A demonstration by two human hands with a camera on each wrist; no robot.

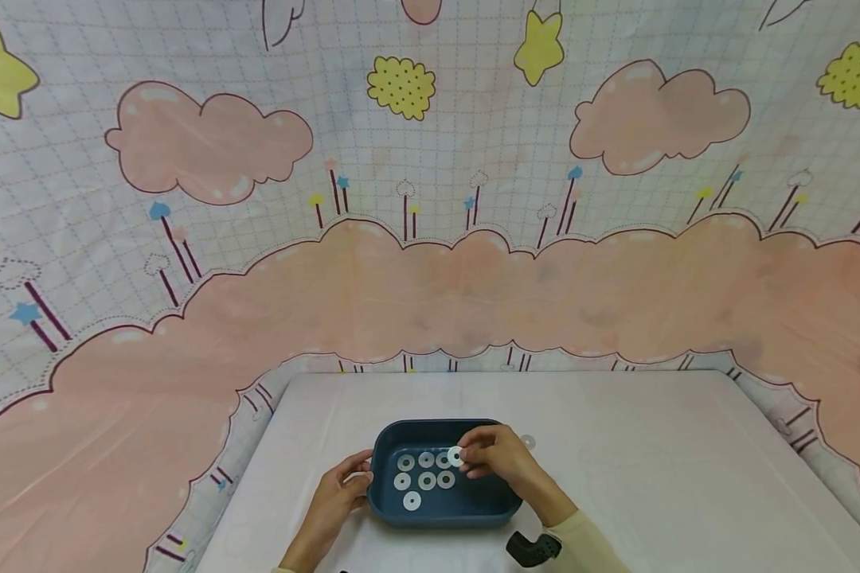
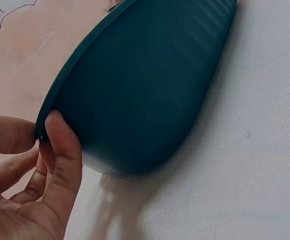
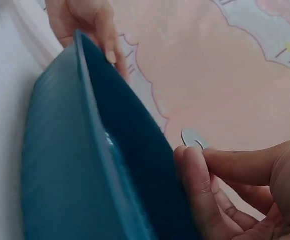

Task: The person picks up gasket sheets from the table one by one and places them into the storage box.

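A dark blue rectangular tray (image 1: 466,509) sits on the white table, and several flat white washers (image 1: 412,500) lie inside toward its left half. My left hand (image 1: 338,493) pinches the tray's left rim; the left wrist view shows thumb and fingers (image 2: 64,150) on either side of that edge. Over the tray, my right hand (image 1: 500,460) pinches one washer (image 1: 455,456) between thumb and fingertips. In the right wrist view this washer (image 3: 192,138) sticks up beyond the fingertips, its lower part hidden by them. The tray's inside is mostly out of sight in both wrist views.
Another pale disc (image 1: 528,442) lies on the table just right of the tray, behind the right hand. A black band (image 1: 533,549) is at the right wrist. The white table (image 1: 652,446) ends at a patterned cloth backdrop (image 1: 516,294).
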